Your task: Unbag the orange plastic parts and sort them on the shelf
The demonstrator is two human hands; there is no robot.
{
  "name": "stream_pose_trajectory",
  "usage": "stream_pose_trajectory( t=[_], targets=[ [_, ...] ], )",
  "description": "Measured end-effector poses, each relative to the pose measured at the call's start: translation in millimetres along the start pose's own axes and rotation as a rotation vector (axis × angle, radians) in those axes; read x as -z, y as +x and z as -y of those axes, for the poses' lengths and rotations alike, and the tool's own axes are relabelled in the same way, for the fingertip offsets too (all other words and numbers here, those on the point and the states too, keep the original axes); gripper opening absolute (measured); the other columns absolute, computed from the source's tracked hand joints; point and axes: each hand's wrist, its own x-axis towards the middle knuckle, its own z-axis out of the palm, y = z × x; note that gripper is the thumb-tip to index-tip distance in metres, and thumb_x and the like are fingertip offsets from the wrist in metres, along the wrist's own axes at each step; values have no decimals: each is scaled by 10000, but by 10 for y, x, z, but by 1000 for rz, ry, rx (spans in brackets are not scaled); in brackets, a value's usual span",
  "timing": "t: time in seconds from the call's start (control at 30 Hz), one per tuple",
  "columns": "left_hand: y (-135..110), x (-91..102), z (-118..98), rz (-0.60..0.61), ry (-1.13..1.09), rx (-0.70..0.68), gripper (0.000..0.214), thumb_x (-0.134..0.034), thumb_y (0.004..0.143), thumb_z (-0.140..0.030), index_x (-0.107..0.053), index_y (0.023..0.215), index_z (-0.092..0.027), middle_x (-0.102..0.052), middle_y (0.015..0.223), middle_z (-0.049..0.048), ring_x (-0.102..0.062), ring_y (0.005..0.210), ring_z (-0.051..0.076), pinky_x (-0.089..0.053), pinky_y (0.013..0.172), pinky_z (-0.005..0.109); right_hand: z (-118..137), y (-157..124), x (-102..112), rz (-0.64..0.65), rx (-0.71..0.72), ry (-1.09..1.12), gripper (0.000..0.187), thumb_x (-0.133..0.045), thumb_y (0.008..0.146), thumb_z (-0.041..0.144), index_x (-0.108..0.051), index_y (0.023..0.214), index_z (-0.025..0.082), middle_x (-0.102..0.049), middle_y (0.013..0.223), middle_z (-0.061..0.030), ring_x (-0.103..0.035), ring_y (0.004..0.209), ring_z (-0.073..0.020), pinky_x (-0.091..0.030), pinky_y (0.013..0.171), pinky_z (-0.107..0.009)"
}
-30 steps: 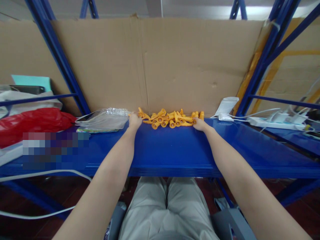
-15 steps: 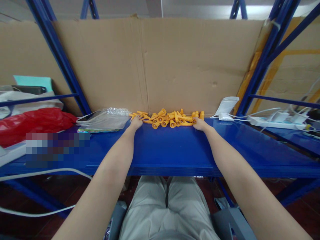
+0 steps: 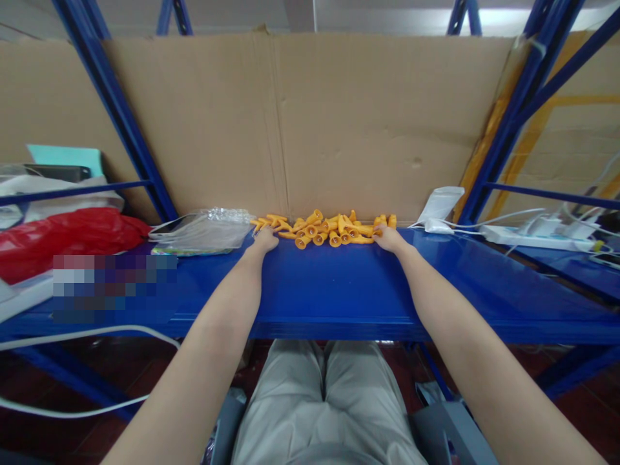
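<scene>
A low pile of orange, hollow-ended plastic pieces (image 3: 334, 231), flared like small funnels, lies along the back of the blue shelf (image 3: 334, 290). My left hand (image 3: 265, 239) reaches the thinner orange pieces (image 3: 268, 221) at the pile's left end, its small visible fingers stretched out over them. At the right end, my right hand (image 3: 389, 239) has its fingers bent round an orange piece, mostly hidden by the hand. Just behind that hand, a few short orange pieces (image 3: 391, 221) stand upright.
Clear plastic bags (image 3: 213, 232) lie left of the pile, and a red bag (image 3: 72, 239) farther left. To the right are a white packet (image 3: 440, 205) and a power strip (image 3: 537, 237) with cables. A cardboard sheet (image 3: 349, 123) rises behind, between blue posts.
My right hand has shifted slightly at the pile's right end, and the flared end at its fingertips now shows less. My left hand has barely moved. The pile looks the same.
</scene>
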Motion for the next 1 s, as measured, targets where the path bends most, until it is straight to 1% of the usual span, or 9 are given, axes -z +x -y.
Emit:
stream_pose_trajectory(
  t=[0.07, 0.13, 0.27, 0.43, 0.57, 0.67, 0.73, 0.83, 1.0],
  targets=[
    [-11, 34, -6, 8, 35, 23, 499, -501, 741, -43, -716, 1182, -140, -670, 1286, 131, -592, 1252, 245, -449, 1052, 276, 15, -3, 8, -26, -1, -8, 415, -521, 843, 233, -603, 1245, 174, -657, 1251, -148, -613, 1181, -326, -485, 985, -448],
    [-24, 78, -23, -13, 59, 55, 416, -491, 798, -76, -731, 1134, -127, -715, 1189, 142, -636, 1183, 247, -481, 998, 272, 35, -9, 19, -61, 4, -14, 361, -521, 839, 223, -621, 1183, 181, -674, 1204, -133, -623, 1158, -317, -492, 967, -442],
    [-64, 147, -74, -58, 85, 86, 351, -466, 872, -131, -737, 1092, -96, -724, 1149, 171, -659, 1137, 262, -499, 958, 289, 82, -31, 48, -97, 10, 12, 309, -499, 835, 181, -631, 1115, 180, -687, 1129, -128, -639, 1121, -305, -502, 936, -411],
    [-100, 152, -97, -42, 103, 70, 352, -490, 842, -109, -748, 1082, -120, -726, 1158, 153, -663, 1128, 271, -501, 962, 302, 135, -62, 76, -76, -41, 16, 345, -498, 824, 155, -606, 1150, 115, -661, 1180, -180, -622, 1158, -319, -489, 970, -403],
    [-90, 127, -70, -37, 108, 48, 367, -499, 822, -96, -752, 1084, -132, -732, 1147, 140, -652, 1148, 266, -488, 978, 286, 158, -68, 79, -84, -69, 33, 359, -513, 795, 133, -612, 1138, 108, -669, 1170, -187, -623, 1152, -323, -480, 987, -411],
    [-79, 111, -54, -24, 106, 47, 379, -503, 806, -91, -751, 1091, -128, -735, 1128, 145, -652, 1148, 265, -483, 982, 277, 168, -61, 90, -111, -127, 47, 316, -527, 778, 138, -640, 1074, 125, -682, 1140, -178, -633, 1130, -311, -478, 992, -396],
    [-79, 106, -52, -25, 89, 52, 384, -505, 801, -90, -750, 1095, -123, -734, 1123, 154, -655, 1140, 274, -490, 979, 293, 168, -50, 101, -154, -157, 67, 278, -525, 775, 139, -655, 1021, 145, -693, 1107, -162, -644, 1101, -299, -485, 981, -378],
    [-88, 105, -60, -18, 70, 62, 376, -507, 804, -90, -750, 1089, -126, -736, 1120, 153, -658, 1133, 281, -498, 974, 312, 154, -25, 114, -213, -161, 109, 225, -509, 767, 126, -662, 926, 171, -709, 1045, -137, -657, 1058, -284, -504, 945, -355],
    [-97, 108, -79, -12, 62, 57, 371, -508, 803, -74, -740, 1087, -126, -735, 1128, 139, -651, 1143, 259, -488, 977, 290, 123, 5, 117, -305, -162, 246, 149, -497, 735, 127, -620, 789, 191, -712, 912, -117, -667, 965, -272, -517, 888, -360]
  ],
)
